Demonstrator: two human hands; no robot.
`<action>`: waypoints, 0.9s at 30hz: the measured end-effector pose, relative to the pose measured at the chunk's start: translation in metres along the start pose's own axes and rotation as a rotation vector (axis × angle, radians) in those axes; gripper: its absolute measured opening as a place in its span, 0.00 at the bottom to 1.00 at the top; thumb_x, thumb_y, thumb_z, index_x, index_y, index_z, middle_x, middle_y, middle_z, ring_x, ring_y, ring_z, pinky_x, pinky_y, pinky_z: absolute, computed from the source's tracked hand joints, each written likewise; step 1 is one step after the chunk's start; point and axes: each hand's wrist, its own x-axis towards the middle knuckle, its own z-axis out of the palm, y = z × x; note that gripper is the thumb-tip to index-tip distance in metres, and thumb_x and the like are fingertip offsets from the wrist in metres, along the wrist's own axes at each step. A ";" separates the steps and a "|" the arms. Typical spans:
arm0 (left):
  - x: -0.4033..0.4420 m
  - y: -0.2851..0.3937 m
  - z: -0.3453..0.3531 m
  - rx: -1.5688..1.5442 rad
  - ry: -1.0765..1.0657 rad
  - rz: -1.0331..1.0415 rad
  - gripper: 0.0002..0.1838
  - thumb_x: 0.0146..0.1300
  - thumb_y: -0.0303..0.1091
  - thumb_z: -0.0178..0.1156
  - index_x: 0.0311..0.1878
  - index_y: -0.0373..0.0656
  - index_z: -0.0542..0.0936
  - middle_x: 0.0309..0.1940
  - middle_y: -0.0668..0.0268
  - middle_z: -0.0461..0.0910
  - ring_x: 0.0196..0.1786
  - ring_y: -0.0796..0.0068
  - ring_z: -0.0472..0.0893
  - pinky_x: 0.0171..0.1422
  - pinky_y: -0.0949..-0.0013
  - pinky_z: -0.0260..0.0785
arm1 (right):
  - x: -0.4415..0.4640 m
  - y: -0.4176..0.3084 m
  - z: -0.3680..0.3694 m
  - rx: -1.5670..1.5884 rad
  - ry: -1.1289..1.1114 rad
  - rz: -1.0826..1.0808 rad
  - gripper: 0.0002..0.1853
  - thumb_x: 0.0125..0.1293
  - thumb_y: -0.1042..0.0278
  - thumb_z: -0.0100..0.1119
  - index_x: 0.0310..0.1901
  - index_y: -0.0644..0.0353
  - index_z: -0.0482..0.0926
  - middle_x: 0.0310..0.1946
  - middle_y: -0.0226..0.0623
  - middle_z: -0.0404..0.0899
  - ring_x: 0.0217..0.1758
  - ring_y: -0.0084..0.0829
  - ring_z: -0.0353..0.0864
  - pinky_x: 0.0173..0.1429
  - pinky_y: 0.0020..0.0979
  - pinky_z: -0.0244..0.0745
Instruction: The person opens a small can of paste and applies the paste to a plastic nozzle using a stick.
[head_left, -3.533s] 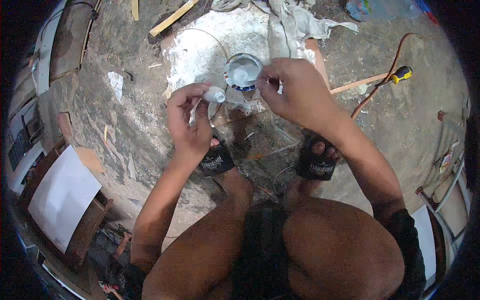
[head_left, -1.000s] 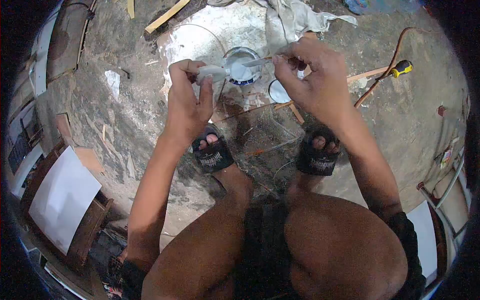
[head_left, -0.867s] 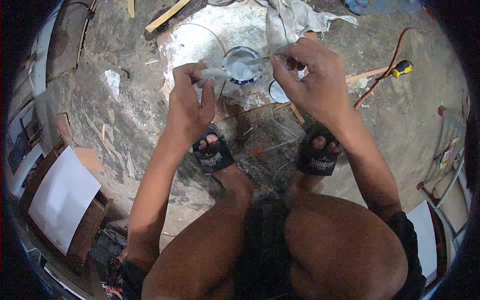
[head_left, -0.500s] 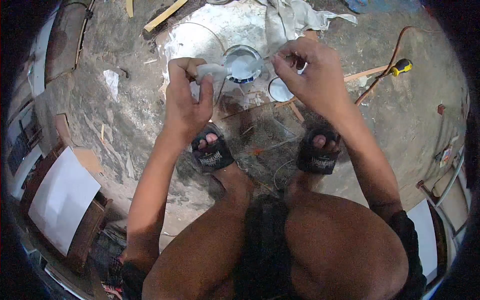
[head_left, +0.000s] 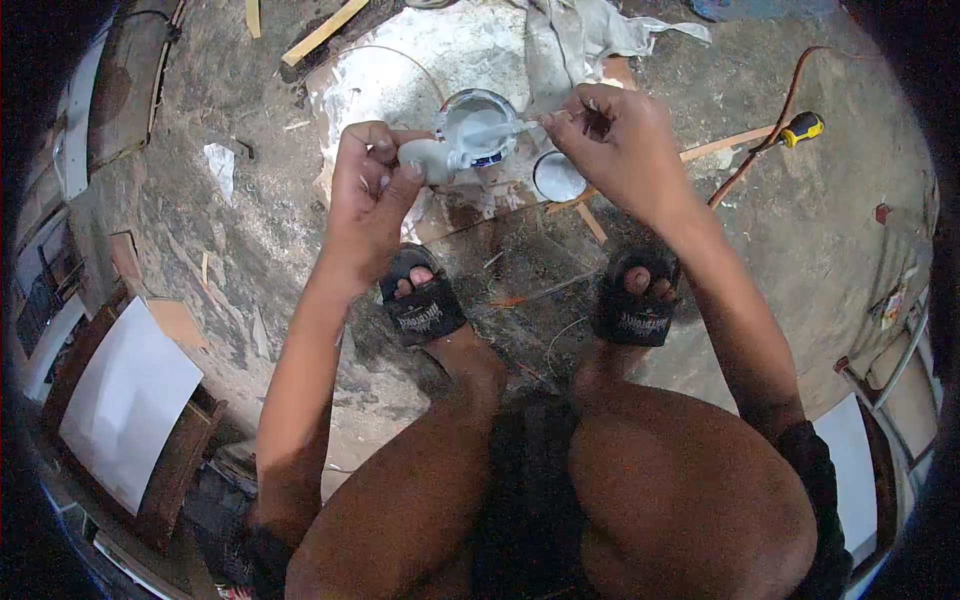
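My left hand (head_left: 372,185) is closed around a small whitish plastic bottle (head_left: 427,160), held tilted with its neck pointing right, at the near rim of an open can (head_left: 482,104). White paint-like stuff fills part of the can. Between the fingertips of my right hand (head_left: 610,150) is a thin stick (head_left: 508,129) coated in white. The stick lies across above the can's opening, its far end close to the bottle's neck; whether they touch I cannot tell. Below my right fingers, a round white lid (head_left: 558,178) rests on the floor.
White-stained sheeting (head_left: 400,75) and a crumpled grey cloth (head_left: 570,50) lie beyond the can. To the right are a yellow-and-black screwdriver (head_left: 802,130) and a brown cord (head_left: 780,125). Wood strips (head_left: 325,30) lie about. My sandalled feet (head_left: 425,300) stand close by.
The stick has moved left across the can, toward the bottle. The bottle has shifted slightly right and down, with its neck nearer the can's near rim.
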 end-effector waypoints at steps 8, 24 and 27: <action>-0.007 0.004 0.001 -0.079 -0.010 -0.033 0.19 0.72 0.26 0.59 0.61 0.43 0.64 0.55 0.60 0.78 0.57 0.72 0.77 0.65 0.68 0.67 | -0.001 0.008 0.003 0.029 -0.042 0.018 0.15 0.62 0.59 0.66 0.31 0.66 0.82 0.23 0.47 0.80 0.27 0.42 0.81 0.36 0.40 0.75; -0.013 0.018 0.012 0.059 -0.061 0.220 0.17 0.66 0.11 0.56 0.54 0.38 0.68 0.49 0.63 0.72 0.65 0.55 0.78 0.69 0.58 0.69 | 0.007 0.006 0.024 0.052 0.281 -0.487 0.07 0.61 0.67 0.69 0.38 0.59 0.86 0.27 0.39 0.81 0.28 0.36 0.81 0.34 0.36 0.75; -0.015 0.016 0.014 0.062 -0.054 0.293 0.18 0.63 0.06 0.52 0.51 0.37 0.69 0.49 0.62 0.71 0.65 0.54 0.77 0.69 0.58 0.69 | 0.009 -0.005 0.020 -0.008 0.233 -0.491 0.06 0.61 0.67 0.70 0.36 0.58 0.86 0.28 0.38 0.82 0.29 0.38 0.82 0.35 0.38 0.75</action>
